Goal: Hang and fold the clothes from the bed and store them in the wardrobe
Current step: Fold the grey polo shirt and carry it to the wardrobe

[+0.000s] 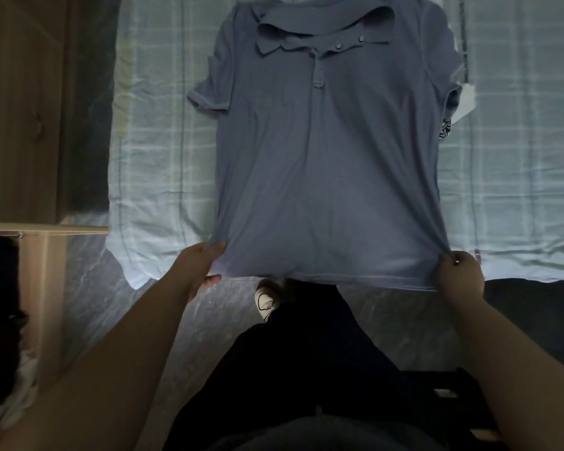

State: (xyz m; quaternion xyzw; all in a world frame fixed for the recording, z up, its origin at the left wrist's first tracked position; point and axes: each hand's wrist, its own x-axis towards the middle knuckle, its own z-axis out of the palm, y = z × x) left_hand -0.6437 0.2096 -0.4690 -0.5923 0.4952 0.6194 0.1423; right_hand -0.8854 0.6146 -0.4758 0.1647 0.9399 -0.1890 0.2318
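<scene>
A grey-blue polo shirt (326,151) lies face up on the bed (157,141), collar at the far end, buttons undone, short sleeves spread to both sides. Its hem hangs over the bed's near edge. My left hand (202,265) pinches the hem's left corner, thumb under the cloth. My right hand (459,271) grips the hem's right corner. The cloth is pulled taut between both hands. A second garment with a black and white print (446,128) peeks out from under the shirt's right sleeve.
The bed has a pale checked sheet. A wooden wardrobe (23,109) stands at the left, with a wooden board edge (46,228) jutting toward the bed. My dark trousers and a white shoe (267,301) show below the hem, on a light floor.
</scene>
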